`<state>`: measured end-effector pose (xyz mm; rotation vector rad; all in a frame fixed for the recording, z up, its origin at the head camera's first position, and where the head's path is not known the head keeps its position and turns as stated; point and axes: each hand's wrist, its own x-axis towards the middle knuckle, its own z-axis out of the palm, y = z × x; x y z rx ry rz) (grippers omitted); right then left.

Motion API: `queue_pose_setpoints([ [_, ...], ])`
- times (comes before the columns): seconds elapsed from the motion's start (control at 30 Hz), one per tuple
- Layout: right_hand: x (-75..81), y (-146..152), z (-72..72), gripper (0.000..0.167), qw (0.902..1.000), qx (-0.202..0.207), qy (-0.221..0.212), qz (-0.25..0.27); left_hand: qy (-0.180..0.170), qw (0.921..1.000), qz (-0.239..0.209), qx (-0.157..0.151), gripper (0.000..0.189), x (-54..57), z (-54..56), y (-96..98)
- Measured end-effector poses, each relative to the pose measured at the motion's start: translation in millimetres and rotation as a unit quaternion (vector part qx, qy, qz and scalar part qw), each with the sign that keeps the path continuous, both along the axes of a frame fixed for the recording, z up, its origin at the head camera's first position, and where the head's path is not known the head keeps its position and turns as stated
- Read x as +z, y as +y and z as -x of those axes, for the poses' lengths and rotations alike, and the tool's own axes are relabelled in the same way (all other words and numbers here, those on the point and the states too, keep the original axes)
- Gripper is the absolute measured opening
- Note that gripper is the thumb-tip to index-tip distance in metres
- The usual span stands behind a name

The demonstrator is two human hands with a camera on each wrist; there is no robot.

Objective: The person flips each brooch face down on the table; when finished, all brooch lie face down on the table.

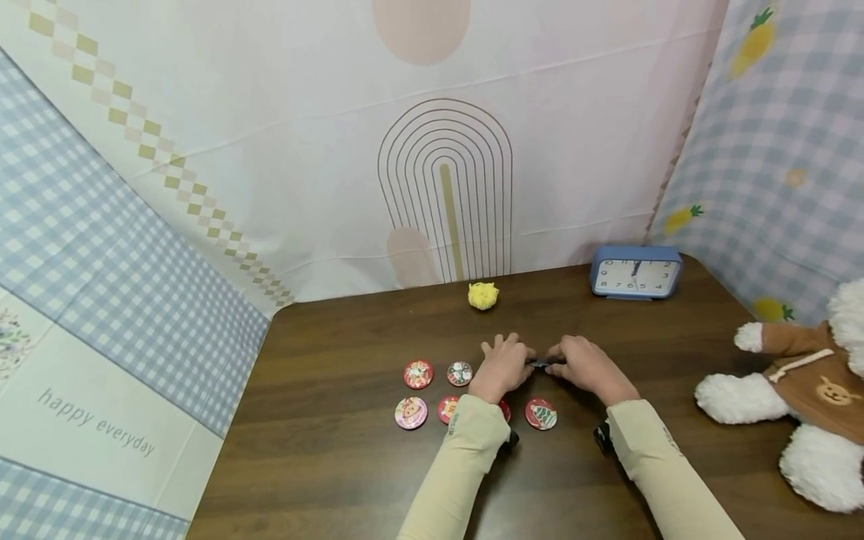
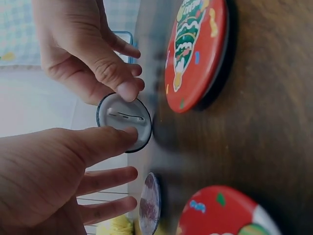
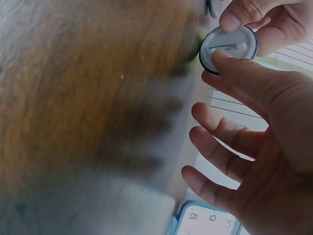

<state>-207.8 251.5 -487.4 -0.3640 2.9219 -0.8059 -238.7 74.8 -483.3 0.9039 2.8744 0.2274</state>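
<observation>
Both hands hold one round pin-back badge [image 2: 117, 105] by its edge, just over the table. Its grey back with a safety pin faces the wrist cameras; the front is hidden. My left hand [image 1: 502, 366] pinches one side with the thumb on the back, other fingers spread. Opposite it, my right hand [image 3: 274, 107] pinches the badge too, thumb pressed near the pin. A red badge with a Christmas tree [image 1: 541, 414] lies nearer me. Left of it are a red badge [image 1: 448, 409], a pink badge [image 1: 410, 413], another red badge [image 1: 418, 373] and a smaller green-white badge [image 1: 460, 373].
Farther back on the brown table [image 1: 324, 465] sits a yellow fuzzy ball [image 1: 483, 295]. A blue clock [image 1: 636, 273] stands at the back right. At the right edge is a white plush toy in a brown top [image 1: 820, 379]. Patterned cloth hangs behind and at both sides.
</observation>
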Motion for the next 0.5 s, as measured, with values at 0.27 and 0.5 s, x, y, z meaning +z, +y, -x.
queue_pose_setpoints([
  [0.27,2.8,2.6,1.8,0.016,0.9997,0.020,0.012,0.002,0.007,0.9999,-0.010,-0.002,0.020,0.4,2.4,2.2],
  [0.5,0.6,0.6,3.1,0.022,0.9997,0.021,-0.010,0.006,0.007,0.9999,-0.010,0.008,0.014,1.4,0.8,2.2],
])
